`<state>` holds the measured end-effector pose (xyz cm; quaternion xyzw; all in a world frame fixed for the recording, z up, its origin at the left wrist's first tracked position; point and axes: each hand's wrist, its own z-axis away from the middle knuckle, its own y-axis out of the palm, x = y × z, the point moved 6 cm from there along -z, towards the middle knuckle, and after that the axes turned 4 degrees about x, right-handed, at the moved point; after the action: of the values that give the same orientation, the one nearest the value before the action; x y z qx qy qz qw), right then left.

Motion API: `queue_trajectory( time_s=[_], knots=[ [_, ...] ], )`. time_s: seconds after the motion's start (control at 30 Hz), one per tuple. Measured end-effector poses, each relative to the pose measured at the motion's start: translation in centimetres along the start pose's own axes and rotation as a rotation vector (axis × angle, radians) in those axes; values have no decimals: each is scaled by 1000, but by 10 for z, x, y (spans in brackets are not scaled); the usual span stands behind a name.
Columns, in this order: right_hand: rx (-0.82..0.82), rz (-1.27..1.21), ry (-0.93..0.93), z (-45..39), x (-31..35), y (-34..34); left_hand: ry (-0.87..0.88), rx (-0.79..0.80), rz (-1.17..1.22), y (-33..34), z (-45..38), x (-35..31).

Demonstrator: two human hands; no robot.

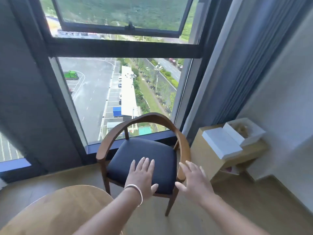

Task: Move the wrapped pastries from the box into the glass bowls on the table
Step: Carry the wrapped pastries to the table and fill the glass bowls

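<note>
A round wooden table (55, 211) sits at seven o'clock. The left hand (142, 177), fingers straight and together, and the right hand (194, 180), fingers spread, both hold nothing above the chair (144, 156). At three o'clock, the open white box (243, 131) with pale pastries (243, 129) rests on a side cabinet (211, 160).

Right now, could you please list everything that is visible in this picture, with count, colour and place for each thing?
Chair: one, brown wooden frame with dark seat, centre, before the window.
Round table: one, light wood, lower left, only part visible.
Side cabinet: one, light wood, right, beside the curtain.
White box: one, open, on the side cabinet; contents blurred.
Box lid: one, white, on the side cabinet, against the white box.
Window: one, dark frame, behind the chair.
Curtain: one, grey-blue, right of the window.
Bracelet: one, pale, on the left wrist.
Left hand: open, over the chair seat.
Right hand: open, fingers spread, near the chair's right arm.
</note>
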<state>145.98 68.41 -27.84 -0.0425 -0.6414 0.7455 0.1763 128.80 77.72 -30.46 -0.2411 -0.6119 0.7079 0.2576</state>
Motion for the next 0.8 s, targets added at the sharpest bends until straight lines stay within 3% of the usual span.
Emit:
queue_trajectory(
  time_s=[0.37, 0.8],
  knots=[
    [-142, -34, 246, 34, -234, -73, 257, -94, -74, -68, -115, -220],
    [-248, -22, 504, 102, -477, -121, 515, -130, -119, -87, -211, -478]
  ],
)
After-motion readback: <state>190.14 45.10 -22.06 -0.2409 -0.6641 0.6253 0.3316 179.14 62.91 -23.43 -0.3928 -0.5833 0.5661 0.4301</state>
